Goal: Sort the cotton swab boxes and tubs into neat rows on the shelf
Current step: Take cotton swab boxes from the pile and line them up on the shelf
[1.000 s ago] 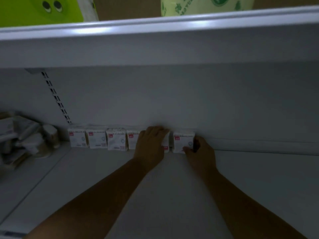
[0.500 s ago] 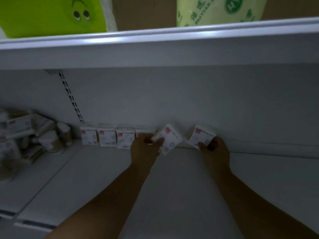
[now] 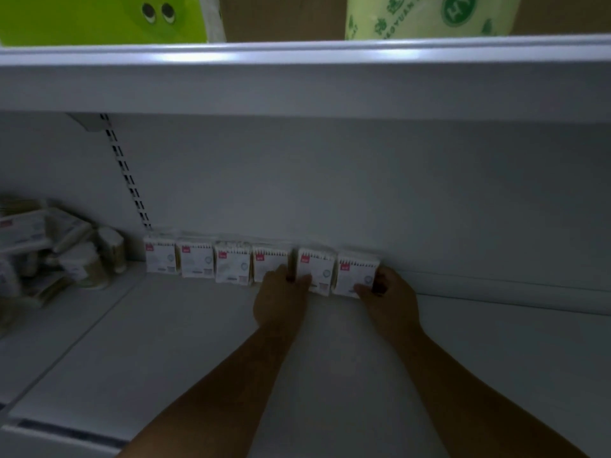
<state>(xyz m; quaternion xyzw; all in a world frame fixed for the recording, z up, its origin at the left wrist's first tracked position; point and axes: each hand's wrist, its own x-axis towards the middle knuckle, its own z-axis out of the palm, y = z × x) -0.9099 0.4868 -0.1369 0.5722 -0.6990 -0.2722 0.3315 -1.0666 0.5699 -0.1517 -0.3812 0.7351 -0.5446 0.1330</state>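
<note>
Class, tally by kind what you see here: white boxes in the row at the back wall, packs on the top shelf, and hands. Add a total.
White boxes: 6
Green packs: 2
Hands: 2 (left hand, right hand)
Total: 10
Heap at left: too blurred to count.

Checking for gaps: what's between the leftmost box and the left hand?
Head view: second box, third box, fourth box, side by side; left hand covers the fourth's corner.

I am seeing a dim, grey view. Glare is streaking the upper shelf lip (image 3: 205, 57); beneath it, shadow is covering the shelf (image 3: 198, 342). The heap (image 3: 49, 246) at left is blurring; edges are bowing.
</note>
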